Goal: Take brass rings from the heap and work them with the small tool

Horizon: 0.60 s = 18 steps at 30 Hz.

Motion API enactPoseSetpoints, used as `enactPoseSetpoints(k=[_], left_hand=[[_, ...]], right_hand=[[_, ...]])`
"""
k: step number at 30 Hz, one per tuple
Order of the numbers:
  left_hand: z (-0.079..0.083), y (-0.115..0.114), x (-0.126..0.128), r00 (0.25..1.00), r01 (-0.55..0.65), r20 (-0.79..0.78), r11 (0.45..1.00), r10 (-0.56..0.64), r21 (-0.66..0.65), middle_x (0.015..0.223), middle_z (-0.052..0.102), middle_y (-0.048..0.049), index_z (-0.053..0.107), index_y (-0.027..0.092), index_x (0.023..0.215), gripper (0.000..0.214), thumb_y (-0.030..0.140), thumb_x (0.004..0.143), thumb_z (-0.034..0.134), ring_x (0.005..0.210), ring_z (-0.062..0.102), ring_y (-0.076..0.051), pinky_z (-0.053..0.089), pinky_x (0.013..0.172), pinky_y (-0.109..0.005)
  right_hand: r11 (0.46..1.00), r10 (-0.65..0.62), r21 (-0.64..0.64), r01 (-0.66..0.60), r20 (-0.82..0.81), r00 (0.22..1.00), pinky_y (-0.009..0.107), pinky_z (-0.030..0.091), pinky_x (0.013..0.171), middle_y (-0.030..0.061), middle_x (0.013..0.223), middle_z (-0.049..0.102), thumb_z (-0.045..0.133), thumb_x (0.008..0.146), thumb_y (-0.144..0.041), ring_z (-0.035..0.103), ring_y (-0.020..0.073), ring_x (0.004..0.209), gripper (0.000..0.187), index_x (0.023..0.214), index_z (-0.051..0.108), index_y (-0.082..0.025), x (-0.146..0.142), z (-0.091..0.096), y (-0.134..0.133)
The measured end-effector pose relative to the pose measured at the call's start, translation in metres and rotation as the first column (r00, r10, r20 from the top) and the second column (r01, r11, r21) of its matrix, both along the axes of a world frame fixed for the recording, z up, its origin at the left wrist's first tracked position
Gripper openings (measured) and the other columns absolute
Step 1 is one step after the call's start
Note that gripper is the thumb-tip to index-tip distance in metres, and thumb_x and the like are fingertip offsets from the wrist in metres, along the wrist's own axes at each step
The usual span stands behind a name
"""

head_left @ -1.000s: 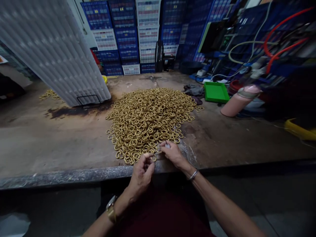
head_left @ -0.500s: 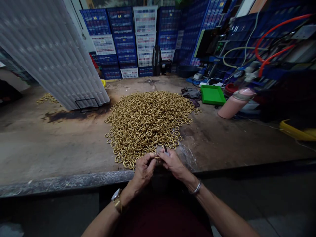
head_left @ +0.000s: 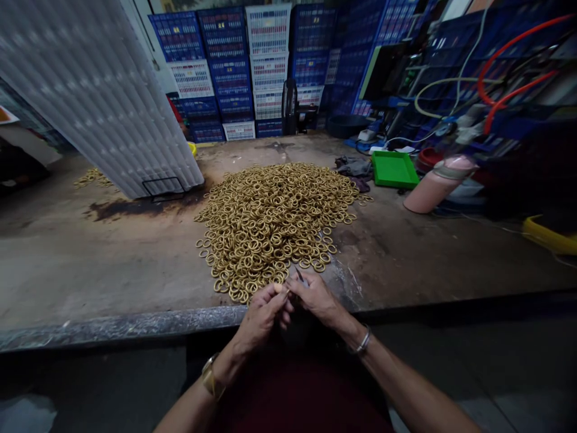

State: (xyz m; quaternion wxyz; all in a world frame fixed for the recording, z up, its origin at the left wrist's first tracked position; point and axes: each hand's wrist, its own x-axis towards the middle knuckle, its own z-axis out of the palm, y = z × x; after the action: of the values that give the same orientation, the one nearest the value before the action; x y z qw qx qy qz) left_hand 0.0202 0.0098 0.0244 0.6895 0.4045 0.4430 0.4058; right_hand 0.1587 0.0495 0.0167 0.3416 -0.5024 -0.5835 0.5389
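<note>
A wide heap of gold-coloured metal rings (head_left: 274, 222) lies on the worktable. At its near edge, my left hand (head_left: 261, 314) pinches a gold ring (head_left: 288, 292) between thumb and fingers; most of that ring is hidden. My right hand (head_left: 319, 299) meets it from the other side, fingertips nearly touching those of the left. Closed in the right hand is a small knife-like tool (head_left: 299, 275), its dark pointed tip sticking up past the index finger. The rest of the tool is covered by the fingers.
A tall ribbed, whitish panel stack (head_left: 112, 108) stands on the worktable (head_left: 148, 264) at left, by a black wire stand (head_left: 163, 189). At right are a green tray (head_left: 394, 169), dark cloths (head_left: 354, 166) and a pink bottle (head_left: 435, 187). Blue and white crates (head_left: 269, 72) rise behind.
My left hand has turned slightly, its lower fingers now more visible beneath the ring. The tool's tip in my right hand has tilted a little to the left. The view has shifted slightly.
</note>
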Motion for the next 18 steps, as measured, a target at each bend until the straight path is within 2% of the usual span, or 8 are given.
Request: enactPoseSetpoints(k=[3,5,7,9,11,15,18], left_hand=[[-0.003,-0.003,-0.001,0.998,-0.035,0.053,0.999,0.036,-0.02,0.065,0.053,0.0016,0.053,0.016,0.079,0.031,0.046,0.074,0.058,0.047,0.046,-0.006,0.038,0.045,-0.017],[-0.004,-0.004,-0.001,0.996,-0.062,0.064,0.998,0.063,-0.014,0.067,0.054,0.0013,0.053,0.016,0.08,0.03,0.046,0.075,0.057,0.049,0.047,-0.006,0.038,0.045,-0.017],[-0.005,-0.004,-0.001,0.994,-0.091,0.061,0.996,0.091,-0.006,0.067,0.054,0.0011,0.053,0.016,0.08,0.031,0.046,0.075,0.057,0.05,0.048,-0.007,0.038,0.045,-0.017],[-0.005,-0.004,-0.002,0.993,-0.107,0.041,0.994,0.107,0.004,0.068,0.054,0.0008,0.053,0.016,0.078,0.032,0.047,0.074,0.058,0.051,0.048,-0.007,0.039,0.046,-0.017],[-0.005,-0.004,-0.002,0.994,-0.11,0.007,0.994,0.11,0.026,0.068,0.054,0.0002,0.053,0.016,0.076,0.033,0.048,0.074,0.058,0.051,0.048,-0.007,0.039,0.046,-0.017],[-0.005,-0.004,-0.002,0.991,-0.114,-0.066,0.99,0.12,0.082,0.065,0.053,0.0004,0.053,0.016,0.074,0.033,0.049,0.074,0.056,0.051,0.048,-0.007,0.039,0.046,-0.017],[-0.006,-0.006,-0.003,0.989,-0.118,-0.082,0.988,0.126,0.098,0.065,0.053,0.0008,0.052,0.016,0.075,0.032,0.048,0.076,0.055,0.049,0.046,-0.007,0.038,0.046,-0.017]], right_hand=[[1.0,-0.026,-0.017,0.026,-0.016,1.0,0.019,0.028,0.041,-0.0049,0.048,0.047,0.047,0.078,-0.04,0.035,0.007,0.04,0.026,0.065,0.053,-0.018,0.0,-0.004,0.001],[0.995,-0.08,0.058,0.076,0.064,0.995,0.02,0.031,0.044,-0.0028,0.052,0.051,0.046,0.077,-0.036,0.039,0.0079,0.044,0.024,0.064,0.053,-0.017,0.0,-0.009,0.001],[0.98,-0.104,0.187,0.069,0.188,0.977,0.02,0.033,0.049,-0.0014,0.055,0.053,0.046,0.077,-0.032,0.043,0.0093,0.049,0.022,0.062,0.053,-0.018,0.0,-0.013,0.001],[0.957,-0.069,0.291,-0.022,0.3,0.951,0.02,0.033,0.051,-0.001,0.056,0.053,0.046,0.076,-0.029,0.046,0.0102,0.052,0.019,0.064,0.054,-0.018,0.001,-0.016,-0.002],[0.929,0.004,0.341,-0.147,0.387,0.922,0.02,0.033,0.053,-0.0007,0.058,0.056,0.045,0.075,-0.023,0.048,0.0109,0.054,0.013,0.068,0.055,-0.019,0.002,-0.017,-0.007],[0.892,0.053,0.358,-0.274,0.52,0.852,0.021,0.032,0.055,0.0,0.062,0.06,0.045,0.067,-0.013,0.051,0.0121,0.057,0.013,0.071,0.055,-0.02,0.001,-0.014,-0.014],[0.883,0.087,0.336,-0.327,0.568,0.819,0.02,0.031,0.055,0.0006,0.063,0.06,0.044,0.069,-0.014,0.052,0.0122,0.057,0.014,0.073,0.056,-0.019,-0.001,-0.01,-0.014]])
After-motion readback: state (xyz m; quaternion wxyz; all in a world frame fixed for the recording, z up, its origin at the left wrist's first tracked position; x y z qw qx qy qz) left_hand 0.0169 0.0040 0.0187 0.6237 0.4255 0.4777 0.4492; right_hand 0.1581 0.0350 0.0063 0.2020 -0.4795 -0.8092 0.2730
